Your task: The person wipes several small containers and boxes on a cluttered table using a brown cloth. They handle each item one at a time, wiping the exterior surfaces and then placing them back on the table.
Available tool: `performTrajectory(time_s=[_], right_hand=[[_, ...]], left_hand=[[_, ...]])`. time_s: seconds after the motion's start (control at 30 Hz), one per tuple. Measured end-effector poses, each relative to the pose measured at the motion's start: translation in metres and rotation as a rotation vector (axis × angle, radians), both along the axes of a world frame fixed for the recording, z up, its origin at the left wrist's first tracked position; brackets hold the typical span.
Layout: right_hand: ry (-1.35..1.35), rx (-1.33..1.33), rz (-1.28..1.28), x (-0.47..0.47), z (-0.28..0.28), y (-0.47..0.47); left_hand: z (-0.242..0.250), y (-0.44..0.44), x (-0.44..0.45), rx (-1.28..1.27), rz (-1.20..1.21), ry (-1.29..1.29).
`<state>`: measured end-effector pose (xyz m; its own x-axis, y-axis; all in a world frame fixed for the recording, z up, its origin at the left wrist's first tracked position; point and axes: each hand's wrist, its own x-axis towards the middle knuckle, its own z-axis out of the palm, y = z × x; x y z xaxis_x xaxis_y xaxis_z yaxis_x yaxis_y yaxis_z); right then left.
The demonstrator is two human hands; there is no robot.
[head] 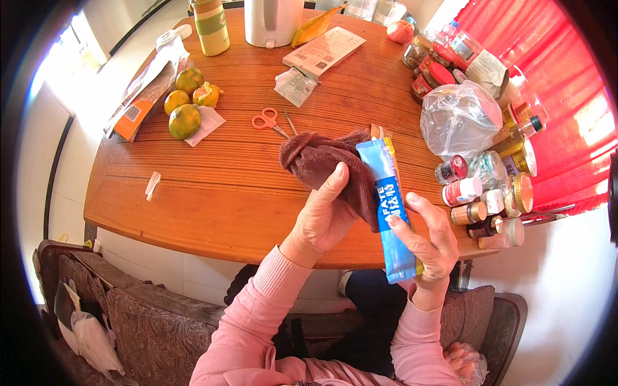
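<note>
My left hand [324, 217] grips a folded brown plush cloth [333, 159], its thumb on top, above the near part of the wooden table [217, 202]. In my right hand [429, 236] is a long, slim blue sachet [387, 207] with writing on it, held beside the cloth. A yellow edge shows behind the sachet; whether it is a second packet I cannot tell. Just past the cloth lie orange-handled scissors [268, 120], their blade tips hidden under or behind it. A thin metal rod [290, 123] rests beside them.
Several green-orange citrus fruits [186, 121] sit at left by an orange packet [137, 113]. A flat white box [326, 50], a white kettle-like appliance [270, 24] and a bottle [211, 29] stand farther back. Jars and a plastic bag [458, 120] crowd the right edge.
</note>
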<state>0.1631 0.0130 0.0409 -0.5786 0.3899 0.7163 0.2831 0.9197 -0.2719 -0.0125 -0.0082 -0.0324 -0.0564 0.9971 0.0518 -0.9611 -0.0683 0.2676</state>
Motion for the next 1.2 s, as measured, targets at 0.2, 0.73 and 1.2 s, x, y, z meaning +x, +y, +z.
performTrajectory(time_s=[0.2,0.73,1.2], right_hand=[[-0.043,-0.026,0.095,-0.007,-0.003,0.004],[0.044,-1.313,0.067,0.001,0.007,-0.002],[-0.262,0.002,-0.418,-0.009,-0.001,-0.005]], left_hand=[[-0.002,-0.001,0.000,-0.076,0.039,-0.014],[0.014,-0.004,-0.003,-0.120,0.153,-0.033],[0.020,0.003,0.000,0.088,0.262,0.031]])
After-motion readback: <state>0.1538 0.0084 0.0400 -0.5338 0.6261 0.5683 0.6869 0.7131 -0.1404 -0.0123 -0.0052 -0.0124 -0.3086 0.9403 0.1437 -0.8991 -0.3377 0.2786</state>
